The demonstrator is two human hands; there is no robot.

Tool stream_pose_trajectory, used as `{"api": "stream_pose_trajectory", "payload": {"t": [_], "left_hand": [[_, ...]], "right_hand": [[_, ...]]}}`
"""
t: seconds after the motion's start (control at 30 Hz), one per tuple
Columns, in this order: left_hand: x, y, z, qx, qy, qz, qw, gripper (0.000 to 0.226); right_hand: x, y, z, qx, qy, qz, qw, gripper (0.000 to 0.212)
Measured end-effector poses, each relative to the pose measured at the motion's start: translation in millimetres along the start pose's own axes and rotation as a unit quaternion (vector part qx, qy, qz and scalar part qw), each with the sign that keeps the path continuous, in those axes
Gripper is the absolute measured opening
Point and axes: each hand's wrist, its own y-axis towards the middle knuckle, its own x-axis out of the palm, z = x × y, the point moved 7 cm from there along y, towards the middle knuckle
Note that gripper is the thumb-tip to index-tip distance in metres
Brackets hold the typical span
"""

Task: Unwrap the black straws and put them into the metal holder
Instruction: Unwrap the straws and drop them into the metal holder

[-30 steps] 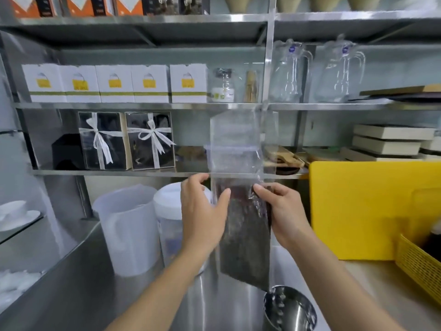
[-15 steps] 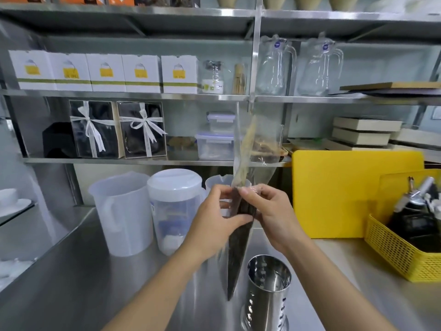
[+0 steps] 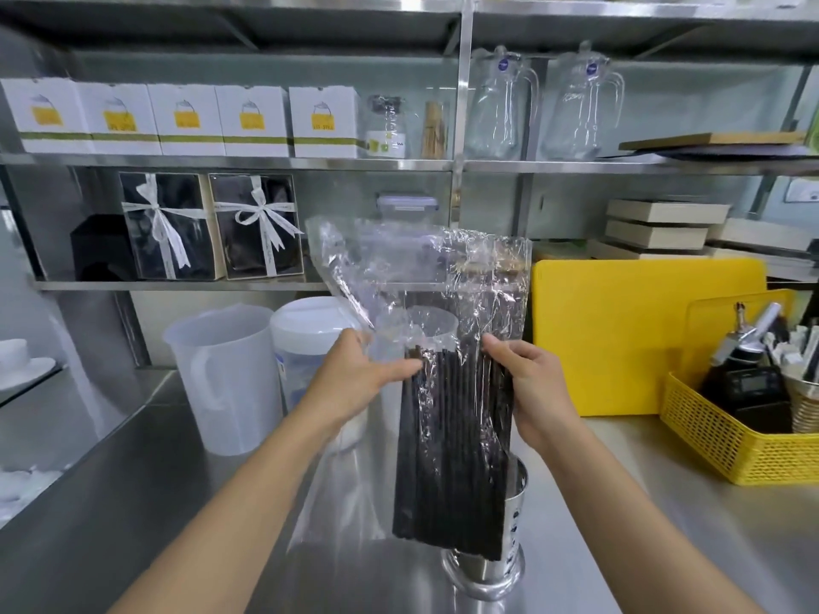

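left hand [image 3: 354, 378] pinches bag [image 3: 425, 277] edge; right hand [image 3: 527, 387] grips bag over straws [image 3: 452, 449] | straws still bagged, held upright above holder [image 3: 509, 556] | risk: slick film slips or opens suddenly; straws scatter over counter [image 3: 146, 489], missing holder

Straws above the holder, between two hands

The left hand [image 3: 354, 374] and right hand [image 3: 534, 387] flank the straws [image 3: 452, 454]; below them the holder [image 3: 509, 565] stands on the bench [image 3: 133, 502], jugs [image 3: 224, 374] beyond the left hand, basket [image 3: 727, 440] right of the right hand.
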Motion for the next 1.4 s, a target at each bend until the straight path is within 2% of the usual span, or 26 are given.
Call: {"api": "stream_pose_trajectory", "payload": {"t": [0.1,0.27,0.33,0.4,0.47,0.5,0.6,0.67,0.8,0.9,0.93,1.0,1.1,1.2,1.33,1.4], "left_hand": [[0,6,-12,-0.036,-0.015,-0.018,0.999,0.012],[6,1,-24,-0.097,-0.002,-0.086,0.992,0.006],[13,-5,-24,-0.125,-0.034,-0.112,0.985,0.009],[15,-2,-24,-0.135,-0.046,-0.115,0.983,0.009],[11,5,-22,-0.136,-0.088,-0.09,0.983,0.011],[7,10,-22,-0.142,-0.116,-0.07,0.981,0.011],[-6,19,-16,-0.154,-0.202,0.005,0.967,0.01],[-13,24,-8,-0.143,-0.257,0.054,0.954,0.012],[-13,28,-4,-0.141,-0.34,0.096,0.925,0.016],[-3,29,-5,-0.147,-0.378,0.097,0.909,0.014],[0,29,-5,-0.151,-0.386,0.098,0.905,0.011],[7,27,-6,-0.163,-0.402,0.083,0.897,0.024],[18,21,-2,-0.167,-0.371,0.006,0.914,0.026],[17,20,-1,-0.139,-0.293,-0.052,0.945,0.031],[7,28,-8,-0.053,-0.207,-0.089,0.973,0.085],[2,31,-12,0.008,-0.15,-0.077,0.986,0.097]], "right_hand": [[-4,2,12,0.023,-0.016,0.004,1.0,0.019],[-7,1,28,0.078,-0.011,-0.001,0.997,0.018],[-10,4,36,0.085,-0.068,0.018,0.994,0.018],[-13,7,37,0.058,-0.164,0.06,0.983,0.021],[-13,4,29,0.012,-0.241,0.097,0.966,0.043],[-9,1,21,-0.02,-0.257,0.095,0.961,0.047],[15,-10,5,-0.086,-0.261,0.009,0.961,0.039],[31,-17,1,-0.086,-0.262,-0.062,0.959,0.042],[58,-35,8,-0.032,-0.312,-0.193,0.93,0.085],[72,-41,10,-0.078,-0.436,-0.179,0.879,0.097],[73,-39,13,-0.092,-0.475,-0.153,0.862,0.091],[70,-35,13,-0.114,-0.524,-0.076,0.841,0.059],[60,-32,2,-0.168,-0.535,0.028,0.827,0.02],[45,-25,-6,-0.184,-0.501,0.069,0.843,0.012],[26,-15,-5,-0.156,-0.422,0.021,0.893,0.015],[18,-12,-9,-0.15,-0.384,-0.004,0.911,0.019]]}}
